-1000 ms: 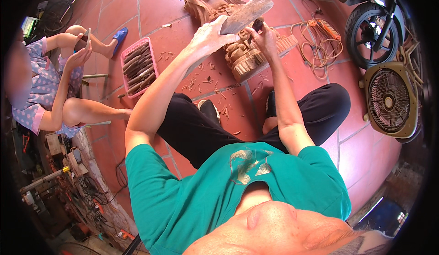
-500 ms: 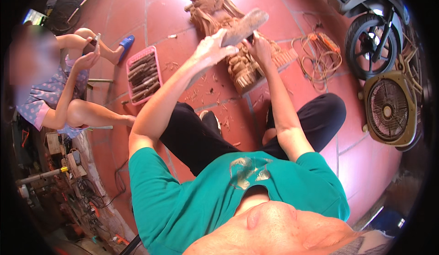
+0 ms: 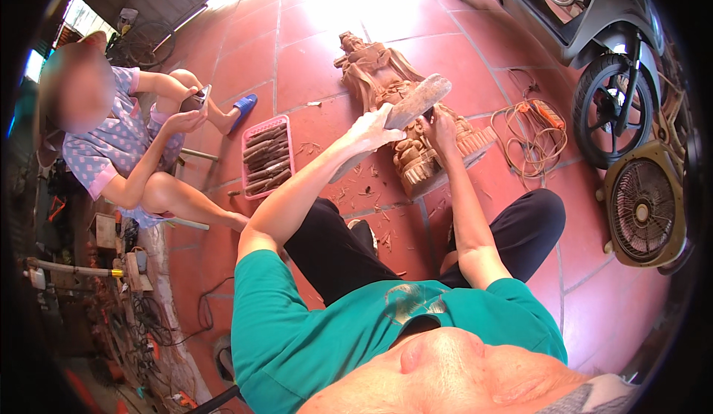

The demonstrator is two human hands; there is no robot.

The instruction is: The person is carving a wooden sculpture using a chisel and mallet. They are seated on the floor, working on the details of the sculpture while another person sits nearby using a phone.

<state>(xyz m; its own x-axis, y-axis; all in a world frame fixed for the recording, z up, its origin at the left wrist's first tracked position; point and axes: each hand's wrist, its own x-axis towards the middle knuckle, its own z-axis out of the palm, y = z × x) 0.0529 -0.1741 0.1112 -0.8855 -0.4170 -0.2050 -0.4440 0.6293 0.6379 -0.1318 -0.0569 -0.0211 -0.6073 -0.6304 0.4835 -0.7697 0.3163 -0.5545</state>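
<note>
While a pink plastic tray of dark chisels [image 3: 267, 158] lies on the red tiles at left, the left hand [image 3: 375, 128] grips a flat wooden mallet [image 3: 416, 100]; the right hand [image 3: 443, 126] is closed on a tool against the brown carved wooden statue [image 3: 394, 109].

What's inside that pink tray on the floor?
The pink tray holds a row of dark, long wood-handled tools, lying side by side across it. Their tips and anything beneath them cannot be made out.

A dark, slim phone [image 3: 194, 100], seemingly screen-up, sits in the seated person's hands.
</note>
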